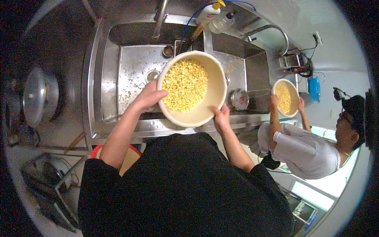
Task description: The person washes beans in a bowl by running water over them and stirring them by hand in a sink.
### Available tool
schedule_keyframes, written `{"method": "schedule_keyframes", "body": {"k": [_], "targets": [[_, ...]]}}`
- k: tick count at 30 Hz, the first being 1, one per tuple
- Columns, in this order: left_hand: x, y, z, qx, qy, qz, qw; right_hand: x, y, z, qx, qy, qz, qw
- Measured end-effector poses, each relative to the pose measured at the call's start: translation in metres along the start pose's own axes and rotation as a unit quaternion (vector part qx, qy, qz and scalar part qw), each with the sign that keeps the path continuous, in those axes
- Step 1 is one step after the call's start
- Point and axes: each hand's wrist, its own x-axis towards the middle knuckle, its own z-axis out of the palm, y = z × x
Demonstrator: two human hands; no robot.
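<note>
Between my two hands is a large cream plastic basin (214, 68), held above the front of a stainless-steel double sink. Small yellow split beans or grains (185, 86) lie heaped toward its left side, leaving the right inner wall bare. My left hand (151, 96) grips the left rim, thumb over the edge. On the lower right, my right hand (221, 118) holds the rim with its thumb inside. The left sink bowl (130, 68) under the basin is scattered with small bits around a drain. Part of the divider between the bowls is hidden by the basin.
A metal faucet (160, 20) rises behind the sink; a white pump bottle (208, 14) and a clear bottle (222, 23) stand at the back. A round lidded container (240, 99) sits in the right bowl. On the right, a person (308, 148) holds a similar basin (293, 89).
</note>
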Motion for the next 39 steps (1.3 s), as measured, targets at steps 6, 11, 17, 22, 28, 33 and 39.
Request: {"method": "schedule_keyframes", "body": {"k": [6, 11, 17, 22, 28, 33, 39], "targets": [[-0.008, 0.092, 0.025, 0.257, 0.018, -0.045, 0.965, 0.002, 0.033, 0.015, 0.163, -0.045, 0.113, 0.979], [-0.01, 0.131, 0.035, 0.335, 0.027, -0.032, 0.941, 0.002, 0.029, 0.036, 0.282, -0.096, 0.112, 0.948], [-0.023, 0.145, 0.028, 0.35, 0.051, -0.037, 0.935, 0.0, 0.014, 0.05, 0.281, -0.114, 0.092, 0.949], [-0.023, 0.116, 0.016, 0.279, 0.065, -0.087, 0.954, 0.014, 0.014, 0.031, 0.187, -0.112, 0.098, 0.971], [-0.051, 0.031, 0.008, -0.006, 0.145, -0.133, 0.98, 0.036, 0.009, 0.036, 0.129, -0.135, 0.126, 0.974], [-0.055, -0.049, 0.017, -0.252, 0.238, -0.09, 0.934, 0.096, 0.021, 0.048, -0.178, -0.184, 0.051, 0.965], [-0.037, -0.077, 0.031, -0.318, 0.348, -0.01, 0.882, 0.206, -0.055, 0.16, -0.319, -0.151, -0.256, 0.9]]}}
